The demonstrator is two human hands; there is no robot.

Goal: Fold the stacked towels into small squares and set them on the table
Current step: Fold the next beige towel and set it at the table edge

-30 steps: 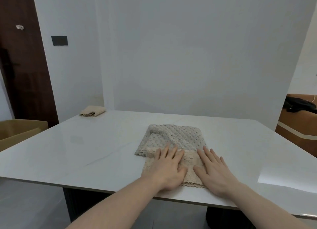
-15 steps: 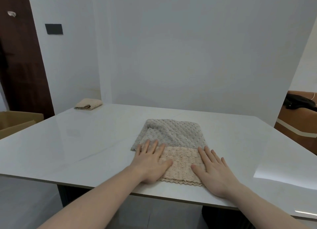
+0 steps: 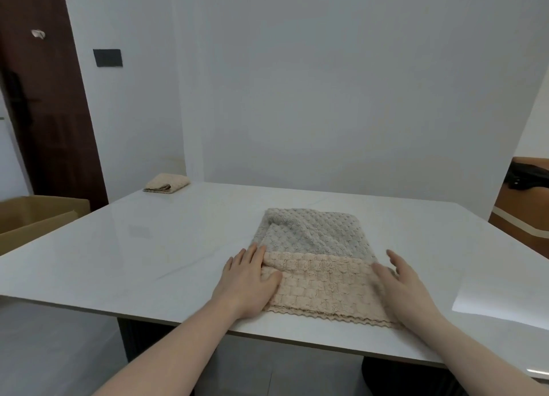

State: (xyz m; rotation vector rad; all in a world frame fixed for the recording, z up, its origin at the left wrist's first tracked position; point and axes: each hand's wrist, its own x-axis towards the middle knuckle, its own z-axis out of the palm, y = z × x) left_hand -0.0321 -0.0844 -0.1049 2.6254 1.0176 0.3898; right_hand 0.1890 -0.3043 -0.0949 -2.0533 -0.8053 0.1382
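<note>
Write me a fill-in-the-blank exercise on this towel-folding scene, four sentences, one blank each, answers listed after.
1. The beige towel lies on top of a ____ towel.
2. The left hand rests flat on the beige towel's ____ end.
3. A folded beige towel sits at the far ____ corner of the white table.
4. The right hand has its fingers ____, gripping nothing.

Missing words: grey; left; left; straight
</note>
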